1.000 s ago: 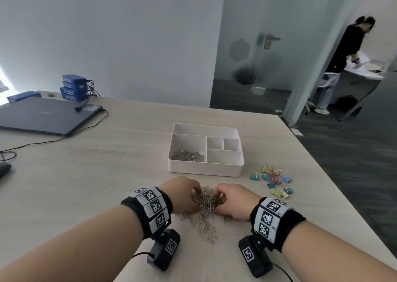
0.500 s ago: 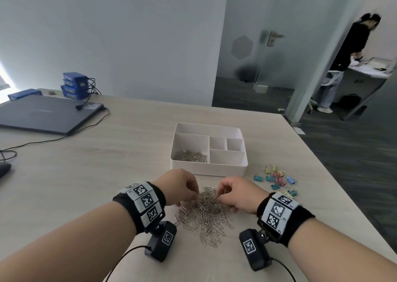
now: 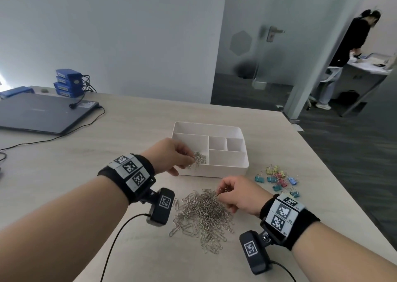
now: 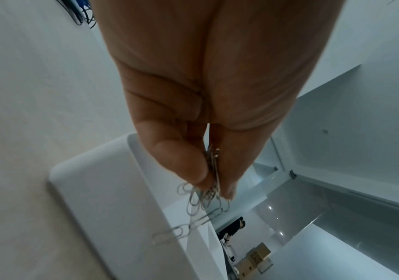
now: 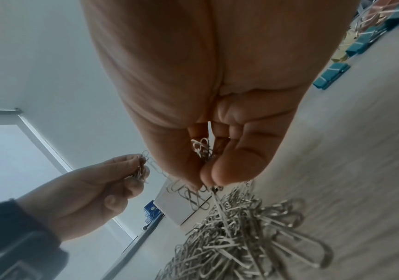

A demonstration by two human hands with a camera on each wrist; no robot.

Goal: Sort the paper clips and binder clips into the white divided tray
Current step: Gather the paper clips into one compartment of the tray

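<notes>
I have the light wood worktop (image 3: pixel 133 131) under me, with a closed laptop (image 3: pixel 43 112) and a stack of blue boxes (image 3: pixel 67 82) well off to my left. The white divided tray (image 3: pixel 212 171) sits just ahead of the hands; its large near-left compartment already holds a small heap of paper clips, while the other compartments look empty from the head view.

The loose pile of paper clips (image 3: pixel 204 213) on the worktop between my wrists is still much bigger than what is in the tray, so I judge the paper-clip part barely begun. The coloured binder clips (image 3: pixel 277 179) lie untouched in a cluster just right of the tray, none sorted yet.

My left hand (image 3: pixel 169 155) is over the tray's near-left compartment, fingers (image 4: pixel 181 161) pinched shut on a bunch of paper clips, a short tangled chain dangling from it across the tray's wall. My right hand (image 3: pixel 236 193) is at the far edge of the pile, its fingers (image 5: pixel 229 170) pinched on a few clips, some still trailing into the heap.
</notes>
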